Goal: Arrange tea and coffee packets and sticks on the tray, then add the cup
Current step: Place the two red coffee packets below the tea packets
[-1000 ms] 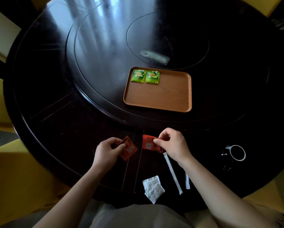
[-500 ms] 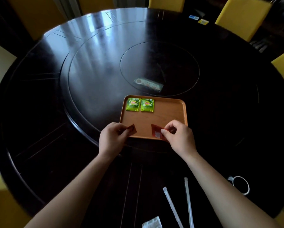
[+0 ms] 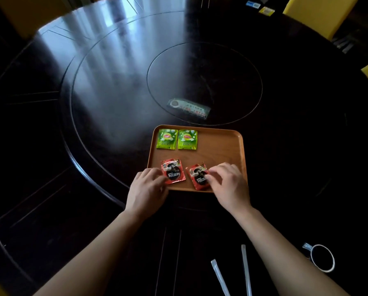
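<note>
A wooden tray [image 3: 221, 146] lies on the dark round table. Two green tea packets [image 3: 167, 138] [image 3: 187, 139] lie side by side in its far left corner. Two red coffee packets lie flat along its near edge. My left hand [image 3: 146, 189] pinches the left red packet [image 3: 173, 174] at its near left corner. The fingertips of my right hand [image 3: 230, 184] rest on the right edge of the right red packet [image 3: 199, 177]. Two white sticks [image 3: 220, 278] [image 3: 246, 270] lie near the table's front edge. A dark cup [image 3: 321, 258] with a white rim stands at the front right.
A flat labelled card [image 3: 188, 108] lies on the table's inner turntable just behind the tray. Yellow chairs [image 3: 315, 13] stand around the table's far right side. Small cards [image 3: 260, 8] lie at the table's far edge.
Both hands carried the red coffee packets from the table's front edge onto the tray and laid them flat along its near side. The view tilted forward.
</note>
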Demonstrator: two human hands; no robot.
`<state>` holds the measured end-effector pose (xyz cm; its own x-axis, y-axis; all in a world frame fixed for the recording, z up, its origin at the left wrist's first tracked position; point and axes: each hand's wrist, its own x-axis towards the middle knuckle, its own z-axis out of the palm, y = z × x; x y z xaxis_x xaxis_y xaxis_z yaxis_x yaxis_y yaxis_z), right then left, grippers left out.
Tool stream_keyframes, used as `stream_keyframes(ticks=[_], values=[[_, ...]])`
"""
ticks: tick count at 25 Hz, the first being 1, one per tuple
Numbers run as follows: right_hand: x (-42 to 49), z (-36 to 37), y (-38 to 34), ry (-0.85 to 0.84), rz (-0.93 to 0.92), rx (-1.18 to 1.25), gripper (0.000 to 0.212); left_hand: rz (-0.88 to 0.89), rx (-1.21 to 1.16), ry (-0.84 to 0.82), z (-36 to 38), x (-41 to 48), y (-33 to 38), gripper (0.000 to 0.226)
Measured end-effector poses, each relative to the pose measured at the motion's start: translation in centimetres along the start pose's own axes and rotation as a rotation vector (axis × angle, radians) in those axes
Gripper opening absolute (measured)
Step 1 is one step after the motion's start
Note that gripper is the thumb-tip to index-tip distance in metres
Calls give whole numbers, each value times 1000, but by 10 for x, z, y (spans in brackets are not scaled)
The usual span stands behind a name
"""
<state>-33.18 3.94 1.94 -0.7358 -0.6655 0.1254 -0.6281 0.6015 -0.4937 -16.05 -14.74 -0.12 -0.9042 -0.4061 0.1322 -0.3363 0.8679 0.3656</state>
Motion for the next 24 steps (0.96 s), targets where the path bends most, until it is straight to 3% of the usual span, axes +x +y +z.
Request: stream_keyframes(ticks=[4, 8, 12, 15, 17, 20, 24], values=[[6, 1, 6, -47, -63, -66, 26, 25, 22, -93, 2, 14, -6, 37], [5, 14, 2, -240, -212, -193, 35, 115, 142, -248, 2, 25, -3, 44], [7, 14, 2, -177, -90, -237, 33, 106, 321, -249, -5, 32, 12, 48], [11, 12, 0, -181, -21, -215, 38, 66, 285, -203, -4, 39, 20, 39], [12, 10, 5, -201, -97, -220, 37, 105, 207, -175, -2, 40, 12, 35], [14, 7, 17, -270, -221, -282, 50, 194, 203, -277, -2, 44, 0, 44], [19, 14, 5, -180, -70, -331, 28, 113, 308, -291, -1, 46, 10, 46]])
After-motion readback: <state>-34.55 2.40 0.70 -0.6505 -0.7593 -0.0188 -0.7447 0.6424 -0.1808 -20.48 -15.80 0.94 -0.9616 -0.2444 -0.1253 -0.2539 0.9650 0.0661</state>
